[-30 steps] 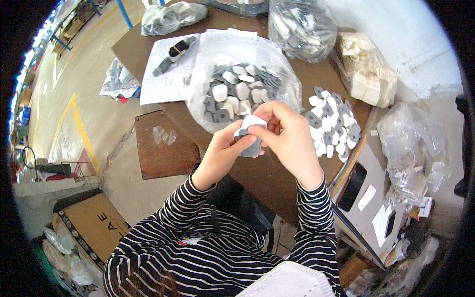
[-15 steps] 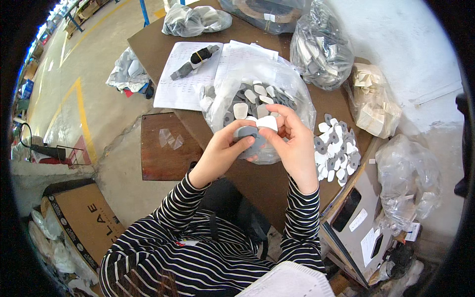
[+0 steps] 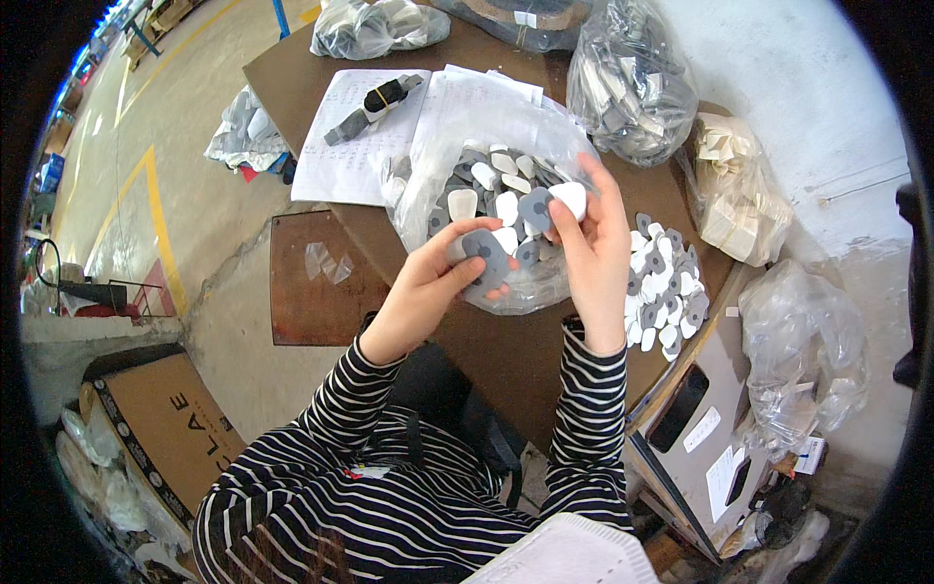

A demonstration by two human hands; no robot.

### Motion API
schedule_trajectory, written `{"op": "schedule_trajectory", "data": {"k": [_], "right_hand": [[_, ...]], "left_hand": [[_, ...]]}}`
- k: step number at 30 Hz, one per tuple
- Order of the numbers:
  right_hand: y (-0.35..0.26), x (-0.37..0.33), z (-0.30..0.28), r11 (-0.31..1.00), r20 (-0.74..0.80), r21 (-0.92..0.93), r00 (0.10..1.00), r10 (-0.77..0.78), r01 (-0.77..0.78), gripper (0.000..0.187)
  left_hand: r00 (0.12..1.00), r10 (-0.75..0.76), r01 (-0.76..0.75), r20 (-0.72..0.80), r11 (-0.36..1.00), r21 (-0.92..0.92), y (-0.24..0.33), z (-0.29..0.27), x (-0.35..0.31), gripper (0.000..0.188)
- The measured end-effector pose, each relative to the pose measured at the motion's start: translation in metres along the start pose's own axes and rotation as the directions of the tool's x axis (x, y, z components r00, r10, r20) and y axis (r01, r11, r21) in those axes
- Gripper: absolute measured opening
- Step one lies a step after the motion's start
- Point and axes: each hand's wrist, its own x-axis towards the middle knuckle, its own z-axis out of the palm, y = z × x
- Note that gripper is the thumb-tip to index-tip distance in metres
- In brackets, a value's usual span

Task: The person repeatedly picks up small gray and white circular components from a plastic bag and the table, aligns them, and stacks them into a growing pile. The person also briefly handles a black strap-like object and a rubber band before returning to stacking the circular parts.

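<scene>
Fingers of left hand (image 3: pixel 440 282) curled round a grey teardrop-shaped pad with a dark centre stud (image 3: pixel 489 261), thumb across its near edge, fingertips under its far side; pad flat against the fingertips, just above the near part of a clear plastic bag of grey and white pads (image 3: pixel 486 185). Fingers of right hand (image 3: pixel 593 248) upright and pinched on a second grey pad (image 3: pixel 536 208) and a white rounded piece (image 3: pixel 570 200) at the fingertips, both held over the right side of the bag's open mouth. Two held pads close together but apart, left one nearer, right one farther. Bag on brown cardboard-covered table (image 3: pixel 506 341). Right of the right hand, a loose spread of grey and white pads (image 3: pixel 666 282) on the table edge. Far left of the bag, printed paper sheets (image 3: pixel 355 136) under a dark grey tool with a black band (image 3: pixel 375 105). Far right, more clear bags of parts (image 3: pixel 628 83). Striped sleeves (image 3: pixel 584 409) near.
</scene>
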Motion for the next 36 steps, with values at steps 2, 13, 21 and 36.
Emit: {"op": "schedule_trajectory", "data": {"k": [2,13,21,36], "right_hand": [[0.02,0.005,-0.003,0.915,-0.004,-0.384,0.991,-0.135,0.123,0.043],[-0.009,-0.007,0.001,0.978,0.294,0.063,0.94,0.174,-0.201,0.014],[0.003,0.0,0.001,0.971,0.038,-0.234,0.999,-0.033,0.041,0.043],[0.004,-0.002,-0.003,0.967,0.192,0.175,0.97,0.149,-0.184,0.031]], "left_hand": [[0.999,0.017,-0.013,-0.044,0.996,0.092,-0.002,-0.002,0.001,0.037],[0.983,0.186,-0.175,-0.008,0.942,0.287,-0.008,-0.002,0.003,0.046],[0.996,0.088,-0.086,-0.019,0.992,0.09,-0.007,-0.007,0.003,0.055],[0.981,0.134,-0.113,-0.141,0.982,0.148,-0.012,-0.003,-0.002,0.032]]}}
